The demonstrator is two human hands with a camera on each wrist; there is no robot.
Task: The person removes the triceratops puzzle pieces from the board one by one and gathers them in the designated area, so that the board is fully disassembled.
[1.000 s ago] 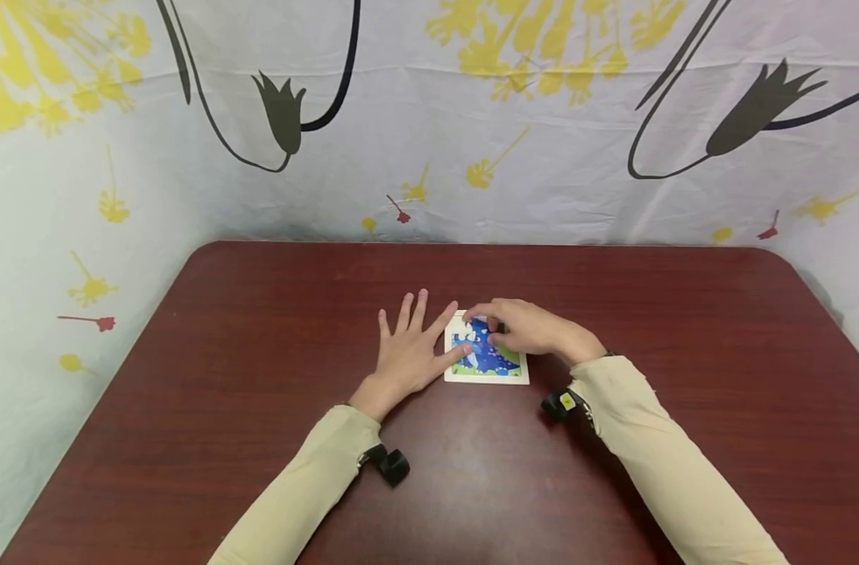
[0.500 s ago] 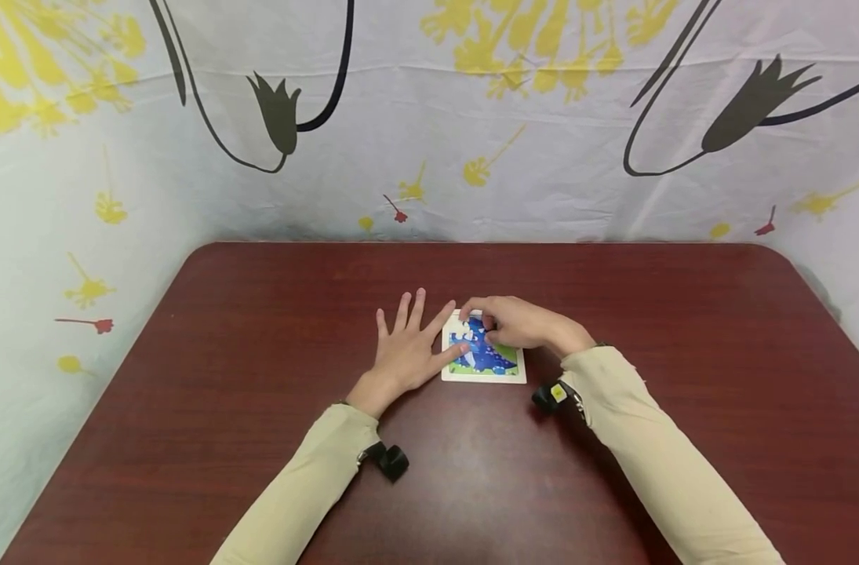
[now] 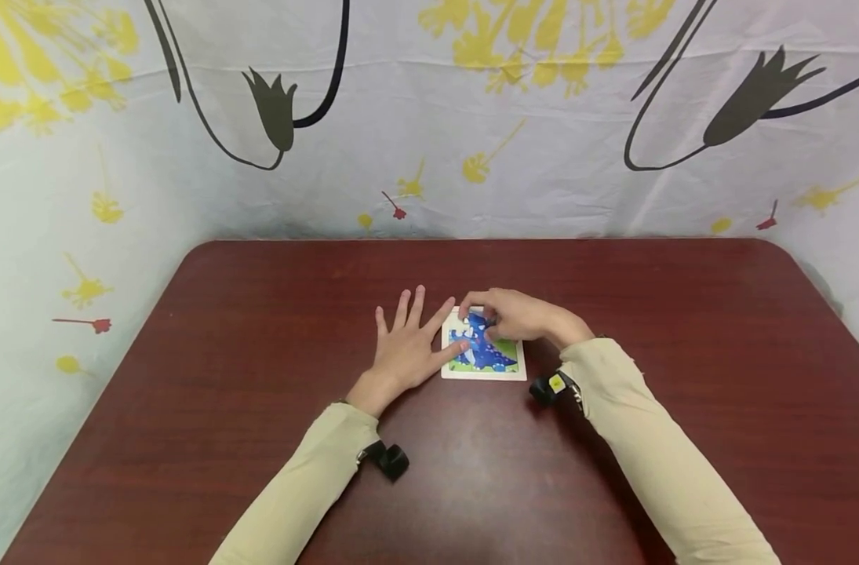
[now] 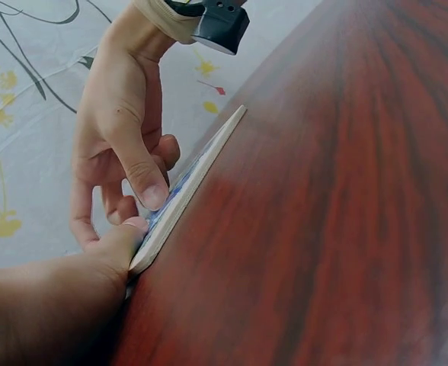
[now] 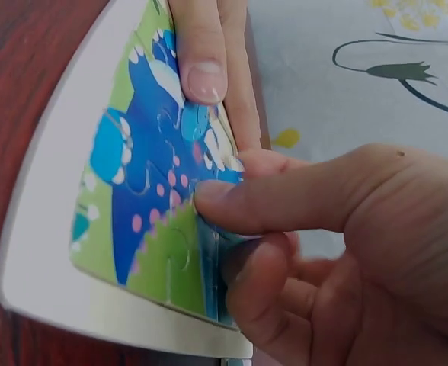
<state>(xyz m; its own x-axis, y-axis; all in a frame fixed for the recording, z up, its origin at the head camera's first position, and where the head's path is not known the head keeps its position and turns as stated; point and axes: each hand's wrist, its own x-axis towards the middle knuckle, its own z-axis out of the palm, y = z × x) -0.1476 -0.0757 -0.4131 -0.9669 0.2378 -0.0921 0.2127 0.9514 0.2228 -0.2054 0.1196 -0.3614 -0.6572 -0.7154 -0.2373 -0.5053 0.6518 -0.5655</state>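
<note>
A small jigsaw puzzle [image 3: 493, 359] of a blue dinosaur on green lies in a pale board [image 3: 485, 376] on the table. My left hand [image 3: 405, 357] is spread flat at the board's left side, its thumb [image 5: 206, 76] resting on the picture. Over the upper part of the puzzle, my right hand [image 3: 528, 318] bends its fingers and thumb [image 5: 232, 204] around a blue puzzle piece [image 5: 230, 176], which they seem to pinch; the hand hides much of it. Seen edge-on in the left wrist view, the board [image 4: 186, 197] lies beneath both hands.
The dark red wooden table [image 3: 260, 329] extends around the board on all sides. Behind it hangs a pale cloth [image 3: 373, 157] printed with flowers. A black wrist camera [image 3: 392, 463] sits at the left cuff, another camera [image 3: 544, 390] at the right.
My right hand has shifted very slightly over the puzzle, with its fingers still bent at the upper part. The left hand keeps its place; the whole head view drifts a little.
</note>
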